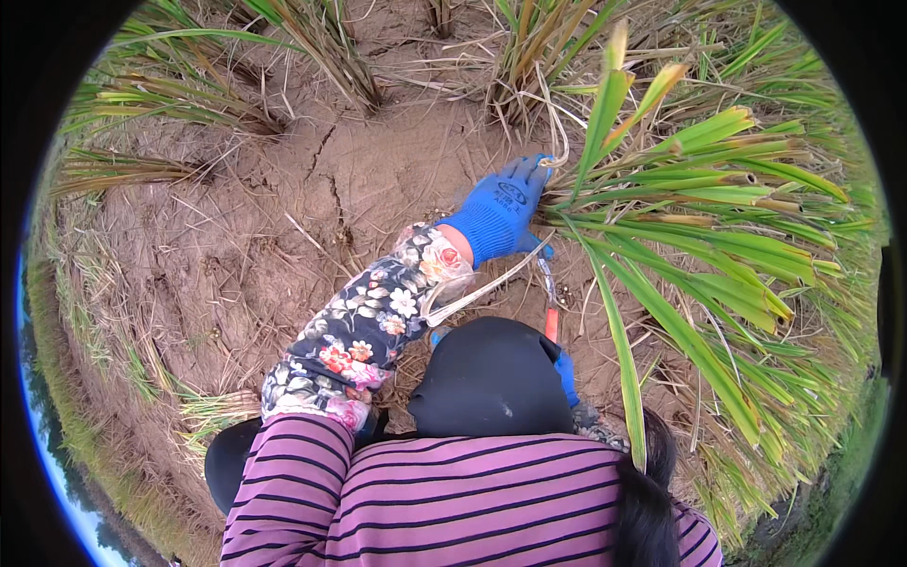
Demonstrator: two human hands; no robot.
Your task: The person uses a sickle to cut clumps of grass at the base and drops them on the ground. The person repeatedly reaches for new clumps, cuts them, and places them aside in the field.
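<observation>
My left hand point(506, 205), in a blue work glove with dark printing, is closed around the base of a clump of long green leaves point(708, 227). The leaves fan out to the right, with yellowed or brown, blunt-cut tips. My right hand point(565, 375), also gloved in blue, is mostly hidden behind my dark-clad knee point(496, 379). From it rises the orange handle point(551, 324) of what looks like a sickle. Its narrow metal blade point(546, 276) points up toward the clump's base, just below my left thumb. The blade's far end is hidden.
Several leafy clumps point(333, 57) stand rooted across the top and upper left. Cracked brown soil point(397, 149) with dry straw lies around me. A bundle of cut stalks point(220, 407) rests at lower left, beside my other leg point(230, 461). A dry leaf strip point(489, 287) crosses near my left sleeve.
</observation>
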